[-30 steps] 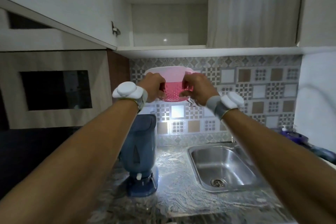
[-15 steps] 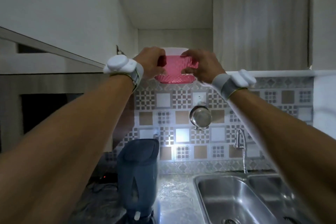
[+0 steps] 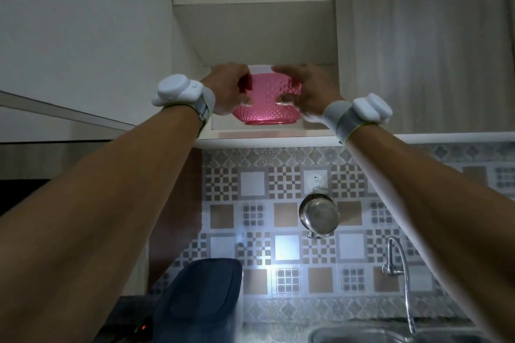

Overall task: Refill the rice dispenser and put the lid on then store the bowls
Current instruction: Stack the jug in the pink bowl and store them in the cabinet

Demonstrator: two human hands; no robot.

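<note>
Resting on the cabinet shelf (image 3: pixel 267 135): pink bowl (image 3: pixel 266 104), gripped between left hand (image 3: pixel 227 89) and right hand (image 3: pixel 309 89). Fingers curled round its sides. Rice dispenser (image 3: pixel 200 298) well below.

Pink dimpled bowls (image 3: pixel 266 103), stacked and upright, low over cabinet shelf (image 3: pixel 250 135), blue lidded rice dispenser (image 3: pixel 200 298) below

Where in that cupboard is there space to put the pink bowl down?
The bottom shelf looks bare under the pink bowl, between the open door and the shut door. The left hand and right hand fill most of that opening, so it is tight there. The upper shelf shows only its underside, so its top cannot be judged.
</note>
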